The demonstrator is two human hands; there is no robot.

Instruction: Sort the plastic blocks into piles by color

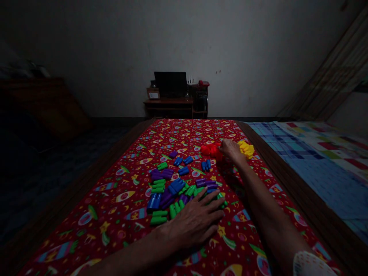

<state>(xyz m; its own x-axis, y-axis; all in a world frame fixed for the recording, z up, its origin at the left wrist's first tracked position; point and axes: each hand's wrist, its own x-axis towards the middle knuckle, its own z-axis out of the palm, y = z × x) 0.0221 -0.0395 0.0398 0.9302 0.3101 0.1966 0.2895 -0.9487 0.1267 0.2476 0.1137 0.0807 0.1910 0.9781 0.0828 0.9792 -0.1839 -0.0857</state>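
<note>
My left hand (201, 216) lies spread, palm down, over the near right edge of a loose pile of ribbed plastic blocks. Green blocks (190, 191), purple blocks (166, 197) and blue blocks (176, 186) are mixed there, some touching my fingertips. Farther off, my right hand (230, 149) is closed with its fingers curled down at the right edge of a heap of red blocks (211, 150). What its fingers hold, if anything, is hidden. Just right of that hand sits a heap of yellow blocks (246, 149).
A red patterned cloth (115, 214) covers the long table. Some blue blocks (206, 165) lie apart between the pile and the red heap. Against the far wall stands a desk with a dark monitor (171, 83). A bed with a checked sheet (310, 168) is at the right.
</note>
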